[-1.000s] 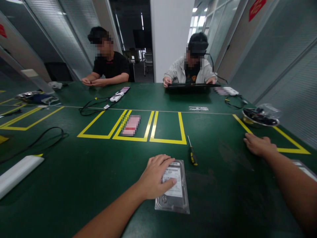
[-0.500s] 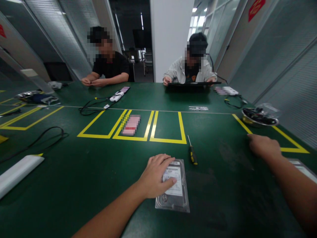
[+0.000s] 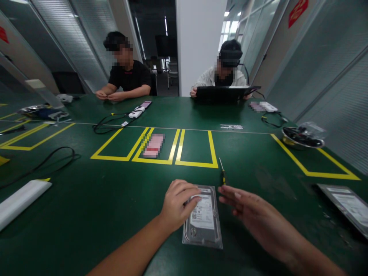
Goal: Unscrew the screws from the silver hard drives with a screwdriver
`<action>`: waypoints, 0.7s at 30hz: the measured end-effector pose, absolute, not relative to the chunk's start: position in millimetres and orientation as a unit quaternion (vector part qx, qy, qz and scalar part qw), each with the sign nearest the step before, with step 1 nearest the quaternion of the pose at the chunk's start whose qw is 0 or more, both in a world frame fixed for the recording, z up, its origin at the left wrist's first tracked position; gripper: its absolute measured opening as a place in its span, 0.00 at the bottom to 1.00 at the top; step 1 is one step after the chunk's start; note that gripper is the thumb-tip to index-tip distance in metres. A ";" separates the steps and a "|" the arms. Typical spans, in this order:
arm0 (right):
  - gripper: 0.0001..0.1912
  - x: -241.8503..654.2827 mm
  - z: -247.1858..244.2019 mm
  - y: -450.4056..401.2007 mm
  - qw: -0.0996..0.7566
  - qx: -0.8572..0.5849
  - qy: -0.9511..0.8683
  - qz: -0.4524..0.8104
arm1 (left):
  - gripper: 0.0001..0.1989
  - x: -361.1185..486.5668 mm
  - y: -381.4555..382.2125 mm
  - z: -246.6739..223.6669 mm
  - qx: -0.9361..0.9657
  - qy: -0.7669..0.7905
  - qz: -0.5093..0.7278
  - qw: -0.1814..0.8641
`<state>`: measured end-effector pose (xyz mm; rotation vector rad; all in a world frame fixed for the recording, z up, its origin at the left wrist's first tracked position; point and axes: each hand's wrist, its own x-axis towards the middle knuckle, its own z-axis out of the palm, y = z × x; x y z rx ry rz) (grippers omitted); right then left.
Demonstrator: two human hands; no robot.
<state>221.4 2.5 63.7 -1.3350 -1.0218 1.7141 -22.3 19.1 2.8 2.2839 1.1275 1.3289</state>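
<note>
A silver hard drive [image 3: 203, 222] with a white label lies flat on the green table in front of me. My left hand [image 3: 179, 203] rests over its upper left side, fingers bent and apart from the thumb, holding nothing. Just right of the drive, my right hand [image 3: 250, 211] is turned side-on with its fingers stretched out and nothing in them. The fingertips are beside a yellow-and-black screwdriver [image 3: 222, 174], covering the end of its handle. A second hard drive [image 3: 346, 205] lies at the far right.
Yellow tape [image 3: 197, 165] marks boxes on the table, one holding a blurred pink object [image 3: 154, 146]. A bowl of dark parts [image 3: 303, 138] stands at right. A white bar [image 3: 24, 201] lies at left. Two people sit opposite, one holding a black panel [image 3: 220, 94].
My right hand has moved left from the right tape box to beside the screwdriver, and its fingers have straightened. The person opposite has tilted the black panel up.
</note>
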 end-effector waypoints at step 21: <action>0.22 159.5 38.7 -24.6 0.435 -0.409 -0.300 0.744 | 0.03 -13.0 22.6 4.4 0.741 0.389 0.522 0.164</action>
